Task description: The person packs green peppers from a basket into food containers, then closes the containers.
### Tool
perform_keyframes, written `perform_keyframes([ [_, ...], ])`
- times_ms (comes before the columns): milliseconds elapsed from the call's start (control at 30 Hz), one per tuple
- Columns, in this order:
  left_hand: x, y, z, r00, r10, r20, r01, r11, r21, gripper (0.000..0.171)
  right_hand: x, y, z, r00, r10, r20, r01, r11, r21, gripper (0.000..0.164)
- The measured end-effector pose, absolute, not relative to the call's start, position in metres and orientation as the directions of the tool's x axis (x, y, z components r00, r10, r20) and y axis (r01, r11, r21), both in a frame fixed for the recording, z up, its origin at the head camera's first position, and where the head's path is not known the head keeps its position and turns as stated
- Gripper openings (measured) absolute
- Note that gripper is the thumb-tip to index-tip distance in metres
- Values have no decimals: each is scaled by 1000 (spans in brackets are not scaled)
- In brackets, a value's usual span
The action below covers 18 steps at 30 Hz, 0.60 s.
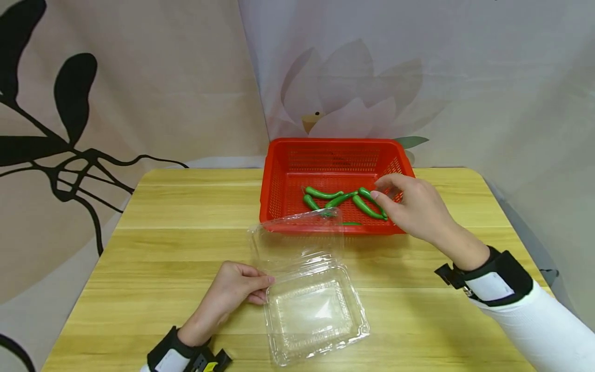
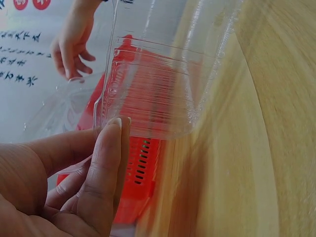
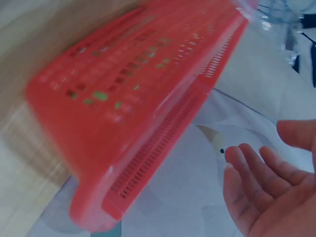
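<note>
The left hand (image 1: 238, 287) pinches a clear container (image 1: 311, 316) while the right hand (image 1: 418, 209), fingers loosely open, hovers over the red basket (image 1: 337, 145) of peppers (image 1: 364, 207) at the bench's (image 1: 195, 227) far edge.

A yellowish, round-cornered wood-grain table (image 1: 409, 315) is filling the foreground.
Beige fabric (image 1: 186, 77) is showing black leaves (image 1: 76, 90) on the left; whitish fabric (image 1: 479, 88) is bearing a pale pink flower (image 1: 346, 77).

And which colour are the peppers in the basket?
The peppers are green; this shows best in the head view.
</note>
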<state>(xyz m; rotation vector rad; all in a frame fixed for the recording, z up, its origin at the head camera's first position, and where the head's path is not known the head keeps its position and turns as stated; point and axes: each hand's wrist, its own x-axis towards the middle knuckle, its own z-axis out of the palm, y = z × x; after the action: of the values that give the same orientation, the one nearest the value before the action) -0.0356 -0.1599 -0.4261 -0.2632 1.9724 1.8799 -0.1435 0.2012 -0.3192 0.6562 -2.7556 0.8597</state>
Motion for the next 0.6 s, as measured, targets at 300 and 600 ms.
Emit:
perform_keyframes([
  [300, -35, -159, -427, -901, 130, -414, -406, 86, 910, 19, -180, 198, -306, -906, -406, 120, -421, 832, -362, 39],
  [600, -35, -159, -428, -903, 129, -410, -401, 94, 911, 20, -215, 189, -307, -896, -440, -54, -422, 884, -198, 48],
])
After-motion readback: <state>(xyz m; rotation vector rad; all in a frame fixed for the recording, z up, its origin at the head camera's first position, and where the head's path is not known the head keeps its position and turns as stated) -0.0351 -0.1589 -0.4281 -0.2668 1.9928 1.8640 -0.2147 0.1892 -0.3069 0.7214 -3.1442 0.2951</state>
